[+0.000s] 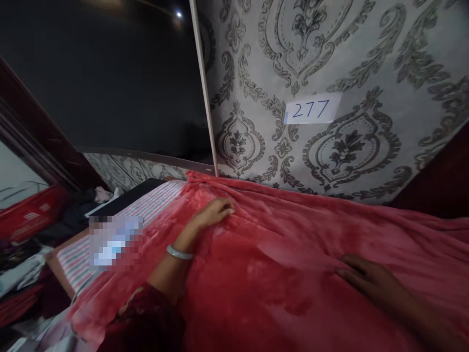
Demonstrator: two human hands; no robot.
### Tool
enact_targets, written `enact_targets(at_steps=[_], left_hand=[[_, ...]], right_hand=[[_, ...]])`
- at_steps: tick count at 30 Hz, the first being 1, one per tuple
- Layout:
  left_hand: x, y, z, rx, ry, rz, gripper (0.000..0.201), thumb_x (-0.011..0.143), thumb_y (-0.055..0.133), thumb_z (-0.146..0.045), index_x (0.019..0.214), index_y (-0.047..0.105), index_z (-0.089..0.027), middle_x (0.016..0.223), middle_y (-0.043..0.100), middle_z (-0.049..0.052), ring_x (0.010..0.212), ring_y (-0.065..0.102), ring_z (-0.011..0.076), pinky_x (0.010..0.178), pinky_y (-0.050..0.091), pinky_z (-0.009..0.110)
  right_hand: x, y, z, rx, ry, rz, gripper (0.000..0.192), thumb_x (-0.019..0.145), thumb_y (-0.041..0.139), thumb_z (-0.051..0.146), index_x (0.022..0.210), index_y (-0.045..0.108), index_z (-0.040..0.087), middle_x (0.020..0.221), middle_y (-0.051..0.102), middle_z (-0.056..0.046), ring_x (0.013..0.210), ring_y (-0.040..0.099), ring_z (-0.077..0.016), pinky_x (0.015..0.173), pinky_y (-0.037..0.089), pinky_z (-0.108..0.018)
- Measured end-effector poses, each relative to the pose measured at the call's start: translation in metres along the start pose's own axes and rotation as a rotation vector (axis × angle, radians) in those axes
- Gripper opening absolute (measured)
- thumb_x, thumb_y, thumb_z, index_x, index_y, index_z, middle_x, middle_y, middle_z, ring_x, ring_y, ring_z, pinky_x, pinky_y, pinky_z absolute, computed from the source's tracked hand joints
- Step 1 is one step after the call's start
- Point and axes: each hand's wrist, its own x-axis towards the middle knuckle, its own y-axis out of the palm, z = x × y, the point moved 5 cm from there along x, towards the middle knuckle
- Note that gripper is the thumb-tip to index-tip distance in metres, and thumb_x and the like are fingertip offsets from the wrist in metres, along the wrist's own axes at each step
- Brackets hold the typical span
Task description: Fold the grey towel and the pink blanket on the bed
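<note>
Stretching between hands, red blanket (252, 278) is running from left hand (216, 212), fingers curling, hold unclear, to right hand (368, 277), pinching fold.

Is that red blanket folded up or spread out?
Spread out, though wrinkled: the red blanket lies broadly beneath the left hand and right hand, creased near the wall.

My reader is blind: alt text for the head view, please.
A left hand with a bangle and a right hand are on a rumpled red blanket; behind are a dark screen and a patterned wall with a 277 label.
</note>
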Motion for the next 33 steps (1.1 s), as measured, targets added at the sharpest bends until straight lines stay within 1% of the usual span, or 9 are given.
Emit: enact_targets(at_steps=[3,7,11,14,20,24,26,29,33], left_hand=[[-0.006,-0.029,0.036,0.079,-0.158,-0.076,0.018,0.087,0.048,-0.022,0.083,0.066,-0.018,0.084,0.069,0.004,0.081,0.062,0.0178,0.078,0.049,0.029],[-0.029,-0.060,0.092,0.208,-0.444,-0.136,0.011,0.077,0.057,-0.017,0.072,0.067,-0.018,0.081,0.071,0.007,0.086,0.065,0.0224,0.082,0.048,0.031],[-0.062,-0.082,0.139,0.295,-0.744,-0.256,0.017,0.079,0.058,-0.021,0.089,0.070,-0.016,0.106,0.072,0.015,0.109,0.064,0.0319,0.090,0.047,0.037],[-0.078,-0.089,0.163,0.283,-0.895,-0.325,0.023,0.084,0.057,-0.028,0.100,0.068,-0.017,0.111,0.072,0.017,0.109,0.065,0.0335,0.087,0.048,0.039],[-0.072,-0.091,0.179,0.112,-0.876,-0.452,0.029,0.082,0.060,-0.030,0.108,0.065,-0.018,0.087,0.073,0.009,0.087,0.067,0.0239,0.072,0.046,0.029],[-0.068,-0.093,0.175,-0.116,-0.777,-0.466,0.026,0.071,0.067,-0.030,0.096,0.070,-0.021,0.063,0.064,-0.001,0.061,0.058,0.0173,0.057,0.042,0.026],[-0.069,-0.099,0.173,-0.240,-0.731,-0.487,0.026,0.066,0.071,-0.031,0.088,0.071,-0.019,0.062,0.063,-0.001,0.058,0.056,0.0164,0.055,0.042,0.026],[-0.074,-0.117,0.174,-0.375,-0.683,-0.606,0.032,0.064,0.070,-0.035,0.090,0.069,-0.018,0.067,0.064,0.000,0.061,0.056,0.0151,0.058,0.045,0.025],[-0.081,-0.131,0.181,-0.442,-0.699,-0.718,0.030,0.061,0.067,-0.033,0.085,0.066,-0.016,0.063,0.059,-0.001,0.057,0.052,0.0125,0.057,0.045,0.024]], right_hand=[[0.000,0.001,-0.003,0.012,0.013,-0.006,0.052,0.077,0.052,0.072,0.086,0.073,0.025,0.096,0.077,-0.010,0.088,0.073,-0.0319,0.075,0.060,-0.040],[0.000,0.003,-0.010,0.027,0.048,-0.011,0.054,0.076,0.053,0.071,0.091,0.074,0.025,0.100,0.077,-0.010,0.091,0.073,-0.0324,0.080,0.059,-0.042],[0.002,0.006,-0.016,0.032,0.086,-0.002,0.057,0.072,0.056,0.069,0.095,0.076,0.021,0.107,0.076,-0.012,0.099,0.071,-0.0353,0.087,0.058,-0.043],[0.002,0.006,-0.015,0.028,0.093,-0.005,0.053,0.070,0.058,0.065,0.094,0.077,0.021,0.108,0.076,-0.013,0.102,0.070,-0.0370,0.088,0.058,-0.042],[0.003,0.003,-0.015,0.088,0.125,-0.070,0.040,0.065,0.062,0.066,0.081,0.077,0.032,0.101,0.077,-0.013,0.098,0.070,-0.0422,0.087,0.058,-0.051],[0.002,0.002,-0.010,0.101,0.108,-0.061,0.033,0.068,0.063,0.059,0.081,0.076,0.032,0.098,0.077,-0.012,0.095,0.072,-0.0399,0.080,0.061,-0.045],[0.001,-0.002,-0.004,0.107,0.115,-0.056,0.033,0.069,0.063,0.058,0.082,0.075,0.030,0.098,0.077,-0.011,0.094,0.072,-0.0387,0.079,0.061,-0.043],[-0.001,-0.011,0.002,0.121,0.173,-0.041,0.036,0.070,0.061,0.060,0.078,0.074,0.027,0.094,0.077,-0.011,0.090,0.072,-0.0386,0.073,0.061,-0.042],[-0.004,-0.021,0.006,0.120,0.216,-0.063,0.036,0.070,0.060,0.061,0.074,0.071,0.027,0.088,0.076,-0.010,0.086,0.072,-0.0370,0.068,0.060,-0.040]])
